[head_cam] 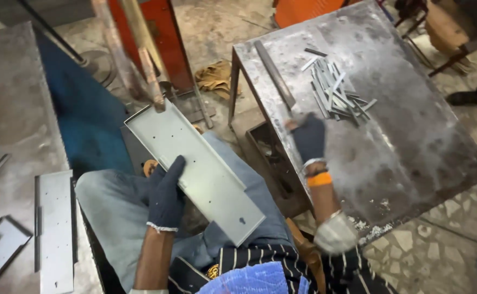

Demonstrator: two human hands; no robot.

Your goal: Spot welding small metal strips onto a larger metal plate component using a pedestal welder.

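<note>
I sit with a long grey sheet-metal panel lying slantwise across my lap; it has folded edges and small holes. My left hand, in a dark glove, grips its near long edge. My right hand, also gloved and blurred, reaches over the edge of a steel table, right at the near end of a long metal bar. Whether it holds the bar is unclear. A pile of short metal strips lies just beyond that hand.
A bench on the left carries more grey folded panels. An open metal box sits below the table edge. An orange machine frame, a rag and another person's shoe are on the floor.
</note>
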